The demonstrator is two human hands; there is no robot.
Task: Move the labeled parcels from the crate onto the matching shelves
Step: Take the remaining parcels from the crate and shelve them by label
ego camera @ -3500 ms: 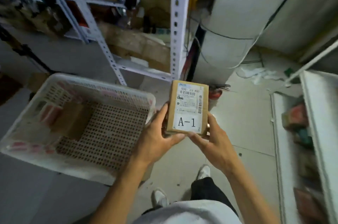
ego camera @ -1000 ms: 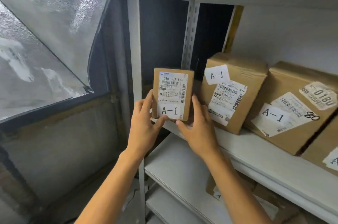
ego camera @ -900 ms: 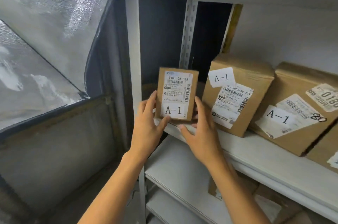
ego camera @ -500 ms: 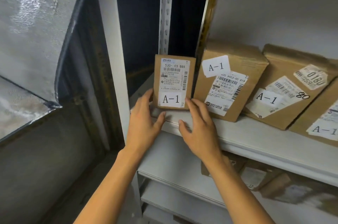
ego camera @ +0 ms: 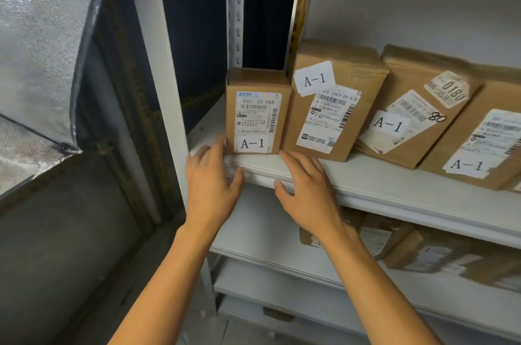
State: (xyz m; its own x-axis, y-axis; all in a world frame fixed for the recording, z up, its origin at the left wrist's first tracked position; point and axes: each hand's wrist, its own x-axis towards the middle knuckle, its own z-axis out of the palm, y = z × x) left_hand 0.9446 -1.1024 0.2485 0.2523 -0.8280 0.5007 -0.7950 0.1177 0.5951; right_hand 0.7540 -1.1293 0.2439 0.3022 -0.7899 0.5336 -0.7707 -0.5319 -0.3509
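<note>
small a-1 parcel upright on shelf; left hand fingertips touch its corner, right hand just below, fingers of both loosely spread.

A small parcel marked A-1 is stood upright on the shelf, just above and between the hands. The left hand is held open, fingertips at the parcel's lower left corner. The right hand is spread open over the shelf edge. Three larger A-1 parcels are lined up beyond the right hand.
</note>
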